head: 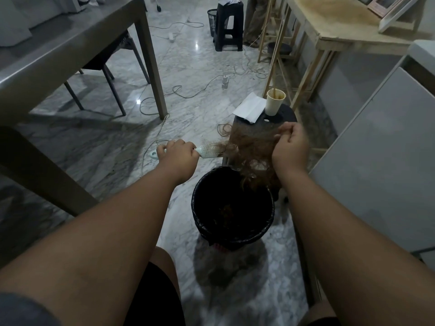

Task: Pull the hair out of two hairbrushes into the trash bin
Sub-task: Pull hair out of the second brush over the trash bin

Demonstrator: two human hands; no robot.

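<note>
Head view: pale brush held level above the floor, just left of and beyond the bin, bristle end pointing right. Left hand wrapped around the handle, fingers pressed together in a closed grip, handle's looped end poking out at the left. Brown hair stretched in a loose web from the bristles to the right hand. Right fingers bunched and pinching the top of the clump, raised a little higher than the brush. Rest of the clump hanging down over the bin's far rim, lowest strands inside the opening. More hair at the bottom of the bin, dim and hard to make out. Black liner folded over the rim, bin standing on the marble floor between the forearms. Just behind the hair, a dark stool carrying a paper cup and a white folded sheet. A loop of loose hair lying on the floor beside the stool's left edge. Cables trailing across the floor farther off. Grey worktop at the left, wooden frame worktop at the right. Second brush not visible.
</note>
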